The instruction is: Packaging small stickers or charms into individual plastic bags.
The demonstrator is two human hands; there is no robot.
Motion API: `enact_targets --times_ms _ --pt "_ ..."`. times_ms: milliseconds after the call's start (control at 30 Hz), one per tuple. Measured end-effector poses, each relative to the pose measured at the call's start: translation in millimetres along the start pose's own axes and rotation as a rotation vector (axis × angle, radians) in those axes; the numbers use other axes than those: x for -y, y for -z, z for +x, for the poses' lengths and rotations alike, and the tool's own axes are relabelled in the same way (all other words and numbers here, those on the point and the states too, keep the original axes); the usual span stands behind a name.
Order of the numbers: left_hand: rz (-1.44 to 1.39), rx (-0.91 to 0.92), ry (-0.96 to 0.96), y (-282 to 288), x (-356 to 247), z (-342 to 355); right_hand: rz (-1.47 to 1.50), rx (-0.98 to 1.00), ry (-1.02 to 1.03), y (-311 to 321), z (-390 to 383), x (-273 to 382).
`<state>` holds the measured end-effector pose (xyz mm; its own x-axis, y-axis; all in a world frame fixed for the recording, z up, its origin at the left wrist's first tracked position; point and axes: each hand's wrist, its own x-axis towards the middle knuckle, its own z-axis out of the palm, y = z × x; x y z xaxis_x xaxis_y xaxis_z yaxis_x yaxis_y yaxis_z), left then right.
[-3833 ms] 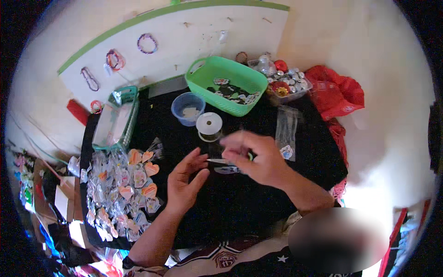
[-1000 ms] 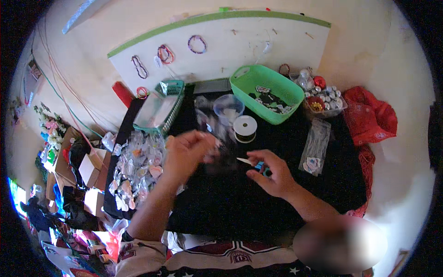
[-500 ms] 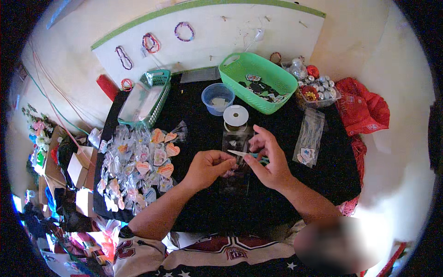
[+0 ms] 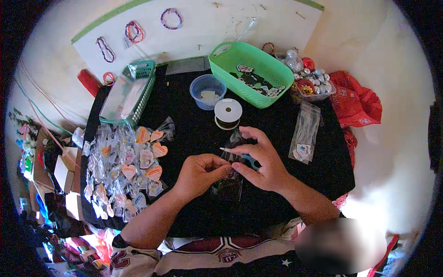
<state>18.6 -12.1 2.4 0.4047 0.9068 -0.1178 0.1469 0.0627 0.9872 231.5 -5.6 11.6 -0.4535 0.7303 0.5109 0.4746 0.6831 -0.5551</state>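
Note:
My left hand (image 4: 201,171) is over the middle of the black-covered table, thumb and fingers pinched on something small that they hide. My right hand (image 4: 263,161) faces it and holds scissors (image 4: 251,161) with blue handles; the pale tip points left, above the left fingers. The right thumb tip comes close to the left fingertips. Beneath both hands is a clear plastic bag (image 4: 230,188), its contents hard to make out. A spool (image 4: 228,111) with a white face stands just beyond the hands.
At left lies a pile of small clear packets with heart-shaped tags (image 4: 129,171). Behind stand a dark green basket (image 4: 145,94), a blue tub (image 4: 194,94) and a light green basket (image 4: 251,94). Right are a flat clear packet (image 4: 305,127), a box of baubles (image 4: 318,94) and a red bag (image 4: 357,104).
My right hand has come closer to the left, its thumb now near the left fingertips. The scissors' tip sits higher above the left fingers. The whole view has shifted slightly.

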Motion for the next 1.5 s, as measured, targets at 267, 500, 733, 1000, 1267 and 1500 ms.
enact_targets --times_ms 267,500,733,1000,1267,1500 --pt "0.052 0.058 0.001 3.6 1.5 -1.6 0.935 -0.248 -0.469 -11.0 -1.6 5.4" --pt "-0.169 0.107 0.02 2.4 3.9 0.6 0.882 -0.176 -0.633 -6.7 -4.2 2.2" --pt "-0.329 0.144 0.026 7.0 13.1 1.4 0.798 -0.136 -0.368 -9.6 -11.8 -11.1" --pt "-0.517 0.397 0.113 5.0 -0.3 -2.5 0.371 -0.028 0.081 14.5 0.0 5.4" --pt "-0.541 0.484 0.112 2.4 4.9 -5.2 0.214 0.032 0.188 17.1 -2.7 3.6" --pt "-0.454 0.581 0.133 2.9 7.3 -2.8 0.817 0.035 -0.198 3.1 -6.3 7.4"
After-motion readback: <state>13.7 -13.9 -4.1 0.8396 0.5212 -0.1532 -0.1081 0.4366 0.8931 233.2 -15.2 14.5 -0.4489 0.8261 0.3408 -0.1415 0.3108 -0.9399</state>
